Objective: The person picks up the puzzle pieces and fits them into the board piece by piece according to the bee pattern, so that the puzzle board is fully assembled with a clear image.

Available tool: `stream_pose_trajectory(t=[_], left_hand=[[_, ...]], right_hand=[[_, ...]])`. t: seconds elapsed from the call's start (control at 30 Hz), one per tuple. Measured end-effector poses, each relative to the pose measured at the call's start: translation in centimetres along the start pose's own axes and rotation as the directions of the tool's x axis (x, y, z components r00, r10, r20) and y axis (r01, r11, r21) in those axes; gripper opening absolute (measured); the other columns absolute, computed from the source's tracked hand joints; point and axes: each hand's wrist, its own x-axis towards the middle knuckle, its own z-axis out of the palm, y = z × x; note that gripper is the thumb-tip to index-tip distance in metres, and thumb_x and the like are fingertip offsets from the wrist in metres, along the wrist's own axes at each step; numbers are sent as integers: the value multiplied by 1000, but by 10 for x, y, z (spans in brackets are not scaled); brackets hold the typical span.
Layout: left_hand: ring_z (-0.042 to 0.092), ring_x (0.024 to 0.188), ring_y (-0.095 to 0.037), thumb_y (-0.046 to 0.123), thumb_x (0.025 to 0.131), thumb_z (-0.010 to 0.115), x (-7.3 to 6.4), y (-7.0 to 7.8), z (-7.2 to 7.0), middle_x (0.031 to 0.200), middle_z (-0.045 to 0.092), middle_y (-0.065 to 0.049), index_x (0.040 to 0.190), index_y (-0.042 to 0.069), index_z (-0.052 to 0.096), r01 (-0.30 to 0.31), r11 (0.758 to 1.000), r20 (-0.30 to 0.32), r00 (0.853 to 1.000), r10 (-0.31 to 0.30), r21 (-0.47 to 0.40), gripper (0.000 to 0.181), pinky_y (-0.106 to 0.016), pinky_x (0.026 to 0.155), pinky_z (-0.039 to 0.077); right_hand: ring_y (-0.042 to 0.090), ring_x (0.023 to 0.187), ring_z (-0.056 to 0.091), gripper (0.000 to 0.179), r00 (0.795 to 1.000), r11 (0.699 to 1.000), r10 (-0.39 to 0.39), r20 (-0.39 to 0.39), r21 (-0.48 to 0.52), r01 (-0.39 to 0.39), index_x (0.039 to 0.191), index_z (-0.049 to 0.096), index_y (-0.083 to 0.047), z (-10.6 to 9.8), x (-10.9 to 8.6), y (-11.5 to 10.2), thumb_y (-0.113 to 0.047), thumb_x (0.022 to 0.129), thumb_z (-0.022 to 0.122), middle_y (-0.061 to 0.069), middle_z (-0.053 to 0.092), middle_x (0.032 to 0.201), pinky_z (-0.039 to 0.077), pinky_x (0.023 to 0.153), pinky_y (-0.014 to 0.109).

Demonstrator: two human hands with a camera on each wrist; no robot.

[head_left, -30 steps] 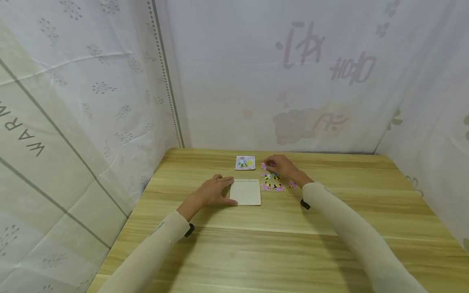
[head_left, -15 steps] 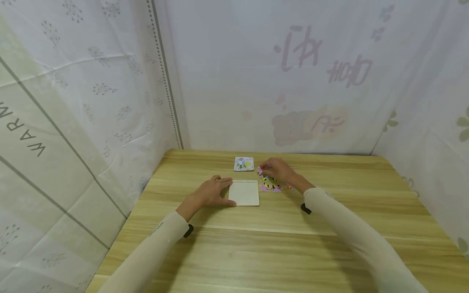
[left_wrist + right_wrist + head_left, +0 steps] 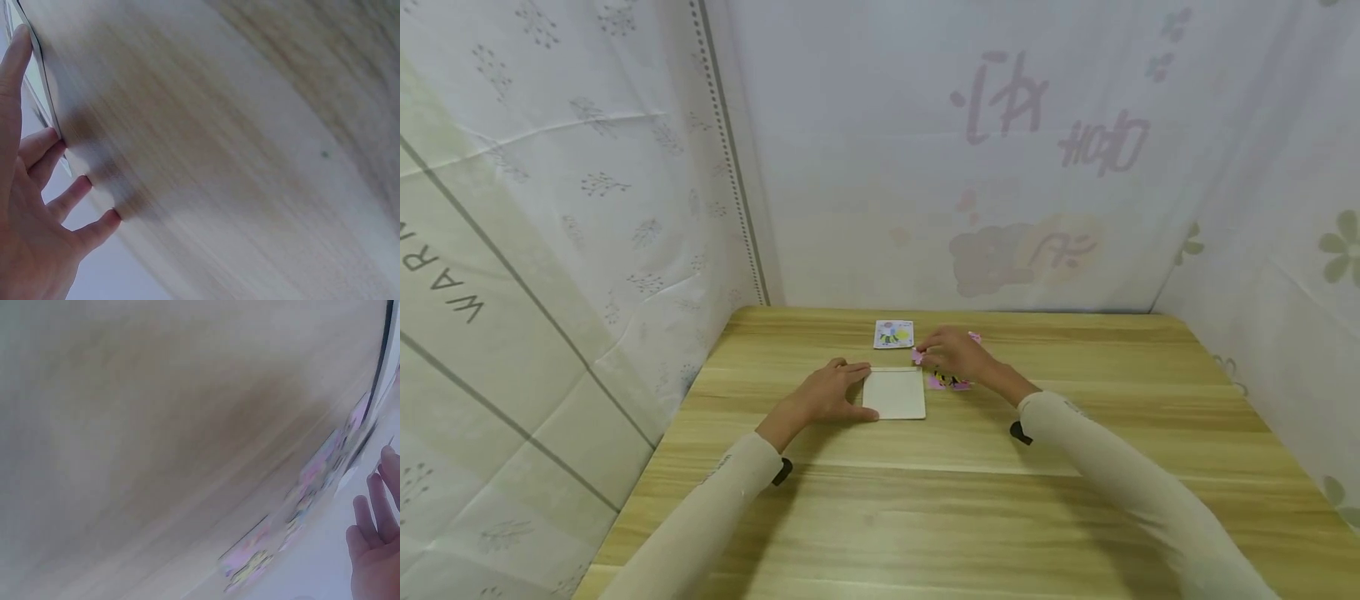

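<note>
A small cream-coloured square tray (image 3: pixel 895 393) lies on the wooden table, its inside bare. My left hand (image 3: pixel 827 393) rests along the tray's left side, thumb at the near corner and fingertips at the far one. In the left wrist view the fingers are spread, with the thumb on the tray edge (image 3: pixel 41 69). Just beyond the tray's far right corner, my right hand (image 3: pixel 958 352) pinches a pink jigsaw piece (image 3: pixel 917 357) between thumb and fingertips. Loose pink, yellow and black jigsaw pieces (image 3: pixel 950 382) lie under and beside that hand, which partly hides them.
Behind the tray lies a square picture card (image 3: pixel 893 335) with a bee-like striped drawing. The right wrist view shows several loose pieces (image 3: pixel 250 553) on the table. Printed white curtains (image 3: pixel 850 167) stand around the table's back and sides.
My right hand has moved left and slightly nearer, carrying the pink jigsaw piece from the group of pieces toward the tray. The left hand stays at the tray's edge.
</note>
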Motion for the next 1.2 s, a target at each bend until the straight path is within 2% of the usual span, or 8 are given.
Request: stream_pose_trajectory(t=[0.13,0.2,0.3,0.47,0.7,0.97,1.2], left_hand=[[41,144,-39,68,84,75,0,-1,-1,161,45,-5,157,9,47,1,1000,-1,1000,-1,-10,98,-58,112,42],[41,144,-39,68,84,75,1,-1,-3,161,46,-6,156,8,47,0,1000,-3,1000,0,-20,98,-58,112,42],[42,144,-39,67,84,76,2,-1,-3,161,46,-6,156,7,47,3,1000,-5,1000,-3,-25,98,-58,112,42],[41,145,-38,69,85,74,3,-2,-2,161,45,-5,157,9,46,10,1000,13,1000,-10,-16,98,-56,113,41],[42,143,-38,70,84,74,2,-1,-2,161,46,-6,157,8,46,14,999,10,1000,-13,-32,99,-57,111,43],[42,143,-38,70,84,74,2,-2,0,162,45,-5,158,9,45,16,999,13,1000,-16,-32,100,-58,108,45],[38,146,-37,71,84,73,0,0,0,163,43,-5,159,10,44,30,998,30,999,-28,-53,101,-62,108,44]], right_hand=[[30,104,68,23,998,998,-60,4,-9,60,116,77,0,4,1,-9,-7,95,77,14,75,112,58,86,44],[28,104,68,24,999,999,-44,15,-3,44,119,77,-2,7,1,-13,-10,96,76,13,74,114,58,85,43],[25,106,67,24,998,999,-43,41,-7,43,120,76,-2,13,2,-16,-11,98,73,11,74,116,58,89,41],[26,108,68,20,992,991,-108,67,-67,112,116,78,-2,23,7,-20,-10,99,72,10,76,114,56,93,41],[23,113,66,23,992,992,-66,109,-101,77,121,77,-7,32,11,-28,-16,100,72,6,74,118,55,96,40],[23,108,67,19,986,988,-111,126,-91,123,116,78,-6,40,17,-36,-12,99,73,7,75,113,53,97,41],[22,110,67,21,986,992,-43,158,-107,61,119,77,-8,44,20,-45,-16,100,71,6,72,117,54,97,38]])
